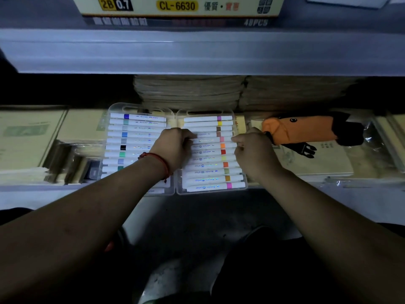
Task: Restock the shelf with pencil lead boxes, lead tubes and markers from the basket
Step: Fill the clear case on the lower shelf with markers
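Observation:
Two clear plastic cases of white acrylic markers lie side by side on the lower shelf. The left marker case (133,137) holds blue, green and black banded pens. The right marker case (213,167) holds pink, yellow, brown and orange ones. My left hand (175,148), with a red string at the wrist, grips the left edge of the right case. My right hand (252,150) has its fingers curled round that case's right edge. A yellow pencil lead box (179,6) marked 2B 0.7 stands on the shelf above. The basket is out of view.
An orange and black plush pouch (306,130) with a buckle lies right of the cases. Tan paper packs (190,93) are stacked behind them, and flat beige packages (28,137) fill the left. The upper shelf's grey edge (197,53) overhangs closely. Dark floor lies below.

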